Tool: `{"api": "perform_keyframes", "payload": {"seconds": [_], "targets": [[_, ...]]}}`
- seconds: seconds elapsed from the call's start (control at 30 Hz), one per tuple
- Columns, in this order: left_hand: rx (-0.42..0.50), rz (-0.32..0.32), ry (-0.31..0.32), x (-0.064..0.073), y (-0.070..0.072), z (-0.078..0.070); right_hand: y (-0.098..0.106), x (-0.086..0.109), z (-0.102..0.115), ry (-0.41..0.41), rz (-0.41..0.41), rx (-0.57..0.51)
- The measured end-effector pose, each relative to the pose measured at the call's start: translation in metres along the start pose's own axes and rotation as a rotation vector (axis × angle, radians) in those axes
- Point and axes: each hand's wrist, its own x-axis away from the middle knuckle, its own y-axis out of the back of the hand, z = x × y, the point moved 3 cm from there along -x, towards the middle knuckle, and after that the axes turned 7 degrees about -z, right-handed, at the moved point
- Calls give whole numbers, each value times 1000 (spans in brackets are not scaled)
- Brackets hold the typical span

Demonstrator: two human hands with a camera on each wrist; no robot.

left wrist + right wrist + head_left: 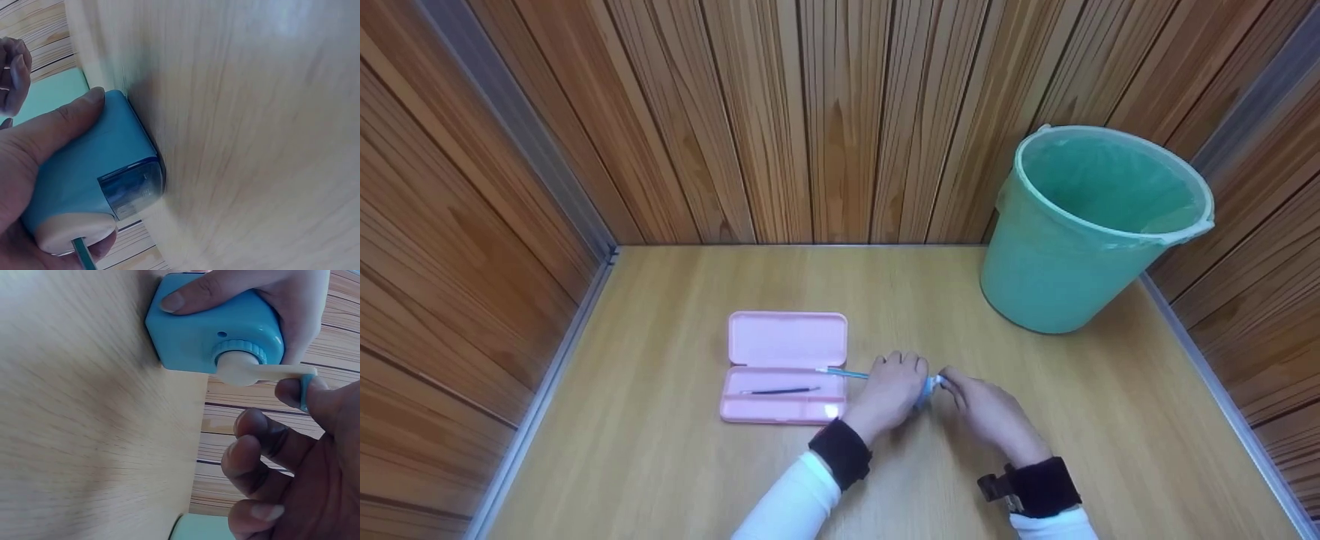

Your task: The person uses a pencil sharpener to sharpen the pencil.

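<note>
A blue crank pencil sharpener (95,152) stands on the table, and my left hand (894,386) grips its body from above, thumb along one side. From its pale round front a blue-green pencil (851,373) sticks out to the left, its far end over the pencil case. My right hand (986,409) pinches the blue knob (305,391) of the cream crank handle (281,372) between thumb and forefinger, the other fingers loosely curled. A clear dark-blue shavings drawer (132,188) shows low on the sharpener in the left wrist view.
An opened pink pencil case (787,339) lies left of my hands, with a dark slim pencil (781,391) in its tray. A green bin (1050,262) with a liner stands at the back right. Wood-panelled walls (840,135) border the table (660,465).
</note>
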Motion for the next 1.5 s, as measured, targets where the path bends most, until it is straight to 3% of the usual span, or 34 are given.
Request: {"api": "perform_keyframes", "payload": {"seconds": [0.2,0.37,0.73,1.17,1.43,1.5], "targets": [[30,12,6,0,1,1,3,-5,-1,-11,11,-16],[-9,-18,-5,0,1,1,3,-11,-2,22,-5,-23],[-14,-5,0,2,-2,2,-2,-24,-10,-80,54,-135],[0,0,27,-1,-2,1,-8,-36,-18,-130,67,-148],[-29,-84,14,1,-2,-1,-16,-43,-21,-67,47,-15],[-36,-83,17,0,-1,-1,-17,-44,-21,-89,46,-7]]}}
